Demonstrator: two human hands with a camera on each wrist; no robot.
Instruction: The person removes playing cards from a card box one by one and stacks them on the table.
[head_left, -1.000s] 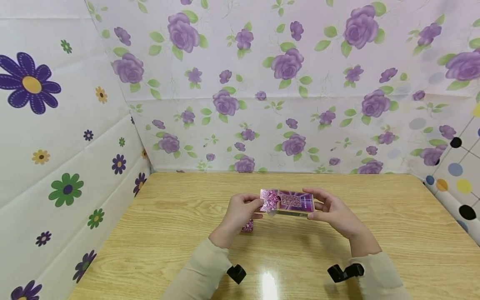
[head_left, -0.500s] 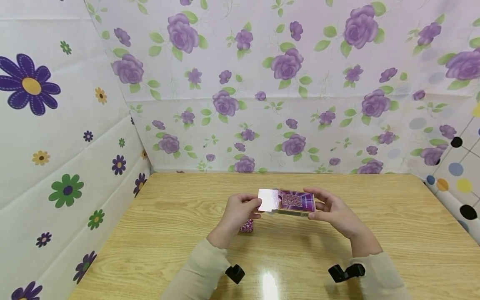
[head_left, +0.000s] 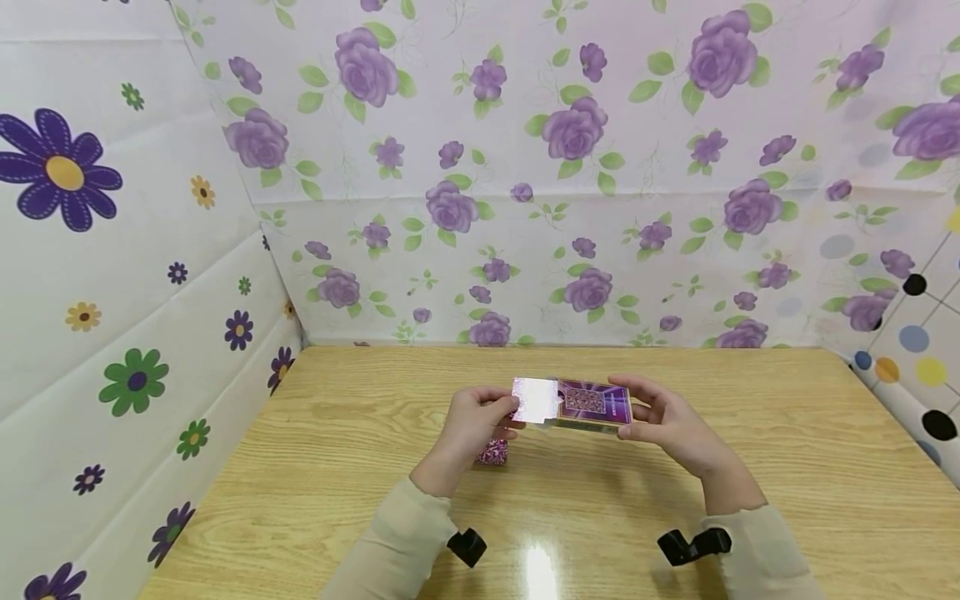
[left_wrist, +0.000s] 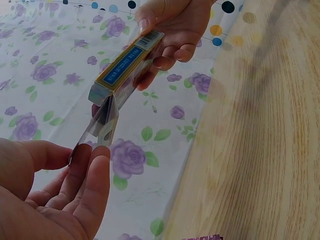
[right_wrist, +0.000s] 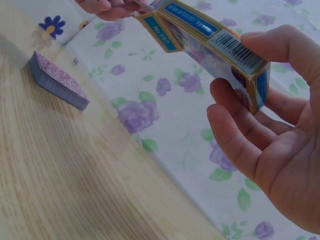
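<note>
My left hand (head_left: 474, 423) pinches a thin playing card (head_left: 535, 402) between thumb and fingers, and glare whitens its face in the head view. The card's far end meets the open end of a purple, gold-edged playing card box (head_left: 596, 403). Gripping that box by its other end is my right hand (head_left: 663, 421), with the thumb along the barcode side in the right wrist view. An end flap (right_wrist: 161, 33) marked No.990 stands folded out. Below the left hand, a deck of cards (right_wrist: 59, 82) with pink patterned backs lies on the table, partly hidden in the head view.
The wooden table (head_left: 360, 392) meets a rose-printed cloth (head_left: 645, 250) at its back edge. A flower-printed cloth (head_left: 180, 317) hangs on the left, a dotted one (head_left: 911, 367) on the right. Black camera mounts (head_left: 693, 546) sit at both wrists.
The left hand and card have shifted slightly left, away from the box, so a little more card shows. The card has gone from pink pattern to bright glare. The right hand barely moved.
</note>
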